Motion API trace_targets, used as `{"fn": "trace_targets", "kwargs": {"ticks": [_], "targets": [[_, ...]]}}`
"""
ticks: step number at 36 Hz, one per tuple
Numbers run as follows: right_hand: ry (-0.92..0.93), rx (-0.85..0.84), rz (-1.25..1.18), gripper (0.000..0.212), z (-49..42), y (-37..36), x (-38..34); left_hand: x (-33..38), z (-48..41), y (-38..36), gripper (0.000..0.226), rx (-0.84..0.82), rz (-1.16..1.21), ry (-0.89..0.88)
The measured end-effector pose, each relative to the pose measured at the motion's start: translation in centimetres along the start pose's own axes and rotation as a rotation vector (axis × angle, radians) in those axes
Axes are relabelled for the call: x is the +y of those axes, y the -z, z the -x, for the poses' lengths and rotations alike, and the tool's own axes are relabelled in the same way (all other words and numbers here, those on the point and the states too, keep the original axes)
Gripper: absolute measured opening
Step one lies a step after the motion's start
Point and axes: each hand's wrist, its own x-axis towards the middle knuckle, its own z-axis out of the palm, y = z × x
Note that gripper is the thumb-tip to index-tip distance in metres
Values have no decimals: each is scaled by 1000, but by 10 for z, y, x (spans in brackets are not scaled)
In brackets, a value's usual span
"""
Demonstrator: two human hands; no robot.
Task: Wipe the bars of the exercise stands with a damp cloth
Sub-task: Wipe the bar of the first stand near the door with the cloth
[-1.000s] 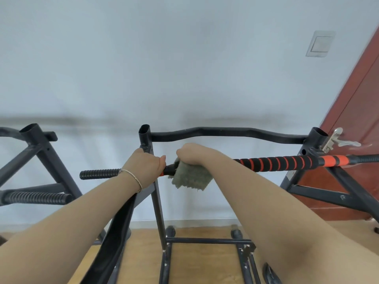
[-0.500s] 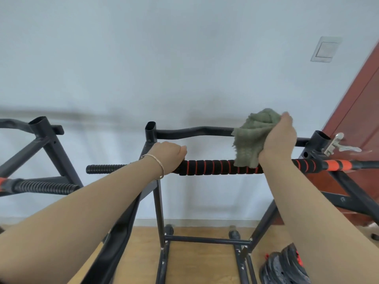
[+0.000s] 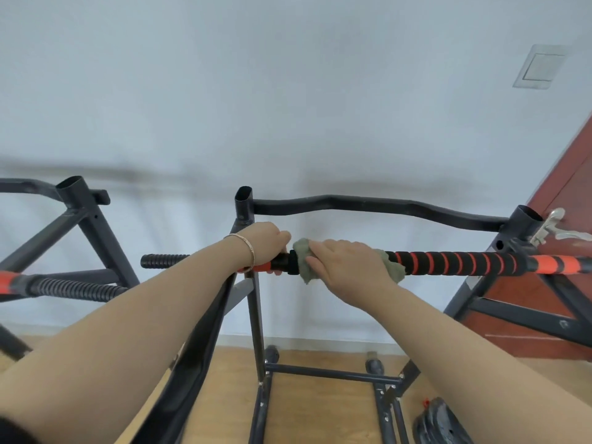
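A black and orange padded bar [image 3: 455, 262] lies across the dark metal exercise stand [image 3: 368, 205] in front of me. My left hand [image 3: 267, 243], with a bracelet on the wrist, grips the bar near the stand's left upright. Just to its right my right hand [image 3: 347, 264] lies over a grey-green cloth [image 3: 304, 259] wrapped on the bar, fingers curled round it. The cloth shows at both sides of the hand. The bar's threaded black end [image 3: 163, 261] sticks out to the left.
A second stand [image 3: 83, 213] with its own threaded bar [image 3: 70, 290] is at the left. A red-brown door [image 3: 570, 238] with a metal handle [image 3: 557, 225] is at the right. Black weight plates [image 3: 439, 424] lie on the wooden floor. A wall switch [image 3: 539, 67] is high on the right.
My right hand has brought the cloth down from above the bar's right part and moved it left, onto the bar beside my left hand. The left hand keeps its grip.
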Motion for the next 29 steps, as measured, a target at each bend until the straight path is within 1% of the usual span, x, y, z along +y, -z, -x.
{"fn": "trace_targets", "kwargs": {"ticks": [2,3,4,6,7,8,10,12,15,18,21,24,25,27,29], "targets": [[-37,-55,77,50,-7,-1,4,2,-2,-4,18,-6,-22,9],[-58,-77,83,51,-11,-3,6,5,-4,-4,15,-7,-24,27],[-62,-85,93,46,-14,-2,6,7,-5,-5,13,-8,-35,39],[-83,-96,9,29,-20,3,5,9,-7,-7,21,14,-67,42],[-131,-121,-50,20,-24,4,5,10,-7,-8,26,32,-92,36],[-185,-164,-89,18,-30,4,6,10,-7,-8,31,51,-116,30],[-268,-313,-159,28,-43,9,8,11,-7,-11,37,79,-166,36],[-324,-449,-251,35,-55,11,12,14,-5,-12,34,91,-210,45],[-365,-558,-337,36,-67,12,16,15,-1,-14,34,130,-256,39],[-417,-614,-323,32,-73,14,21,15,3,-15,32,157,-269,36],[-483,-613,-223,26,-72,19,31,17,8,-14,25,176,-263,32],[-591,-615,-92,19,-63,22,47,18,10,-16,23,181,-271,27],[-627,-587,-63,18,-60,20,54,17,9,-17,24,186,-268,29],[-659,-473,-58,22,-54,17,60,13,6,-18,24,180,-231,31],[-583,-340,-157,32,-45,20,56,9,3,-16,19,165,-174,23]]}}
